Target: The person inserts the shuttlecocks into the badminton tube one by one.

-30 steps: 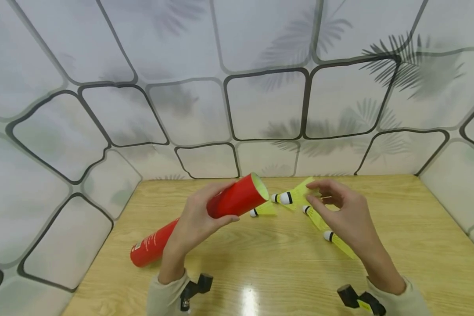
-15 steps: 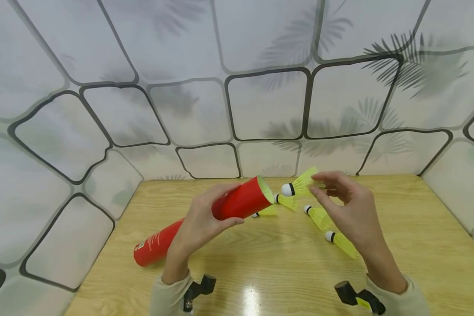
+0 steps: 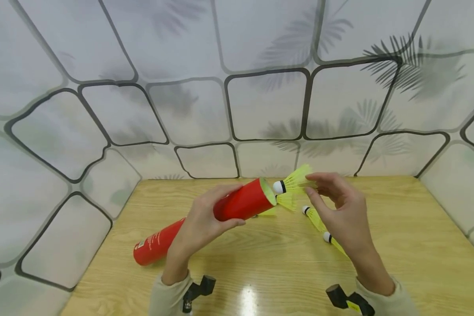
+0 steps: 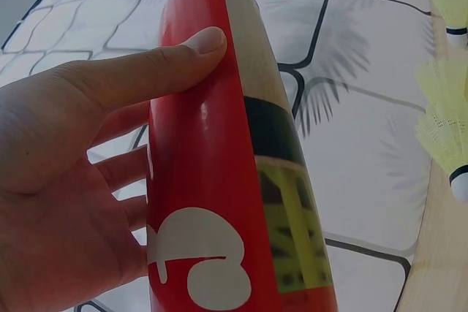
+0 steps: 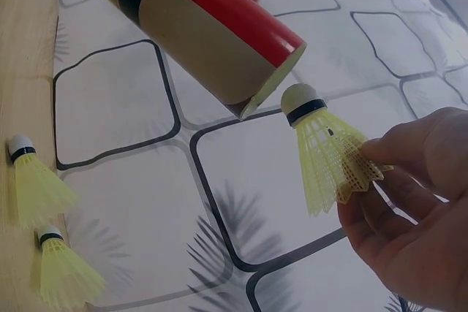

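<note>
- Gripping the red tube [image 3: 242, 202] in the left hand [image 3: 195, 224], tilting its mouth [image 3: 269, 192] toward two o'clock.
- Pinching a yellow shuttlecock [image 3: 295, 180] by the skirt in the right hand [image 3: 345, 215], pointing the white cork [image 3: 278, 187] toward eight o'clock.
- Compared with half a second ago, drifting toward nine o'clock with the shuttlecock, narrowing the gap to the mouth.
- Probably bringing cork and mouth into line; not yet entering.
- Leaving loose shuttlecocks [image 3: 315, 218] on the table [image 3: 268, 267], around five o'clock from the held one.

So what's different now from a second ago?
The right hand lifted its shuttlecock slightly and brought it leftward, nearer the open red tube, which the left hand moved slightly right. Both hands kept their holds; the other shuttlecocks stayed on the table.
</note>
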A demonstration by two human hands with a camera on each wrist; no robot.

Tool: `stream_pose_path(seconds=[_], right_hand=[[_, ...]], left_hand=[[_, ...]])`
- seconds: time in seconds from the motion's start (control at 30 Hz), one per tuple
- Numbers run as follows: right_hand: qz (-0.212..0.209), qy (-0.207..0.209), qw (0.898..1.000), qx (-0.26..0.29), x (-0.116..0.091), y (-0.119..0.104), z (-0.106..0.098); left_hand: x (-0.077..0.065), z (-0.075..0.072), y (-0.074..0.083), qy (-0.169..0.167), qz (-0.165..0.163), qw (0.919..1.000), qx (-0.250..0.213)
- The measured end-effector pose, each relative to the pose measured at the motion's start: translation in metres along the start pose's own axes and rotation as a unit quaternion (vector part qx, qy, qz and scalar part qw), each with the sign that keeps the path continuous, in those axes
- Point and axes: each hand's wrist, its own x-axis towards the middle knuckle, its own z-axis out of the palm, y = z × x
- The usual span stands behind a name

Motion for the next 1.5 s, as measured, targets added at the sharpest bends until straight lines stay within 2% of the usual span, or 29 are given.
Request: stream_pose_path(seconds=[0.43,0.87,1.07,1.33,1.5], right_hand=[[-0.025,0.006,0.999,0.046,-0.004,0.000,0.016],[-0.041,-0.023,0.998,0.032,-0.007,0.002,0.031],[-0.059,-0.030,0.998,0.006,-0.010,0.002,0.038],[-0.057,-0.048,0.997,-0.021,-0.014,0.001,0.044],[-0.048,-0.063,0.997,-0.008,-0.015,0.000,0.044]], left_hand=[[0.003,0.003,0.003,-0.011,0.004,0.9999,0.001],[-0.001,0.002,0.003,0.001,0.008,0.9999,0.006],[-0.001,0.002,0.004,0.000,0.004,1.0000,0.003],[0.000,0.002,0.004,0.005,0.010,0.9999,0.003],[0.000,0.002,0.004,0.008,0.008,0.9999,0.001]])
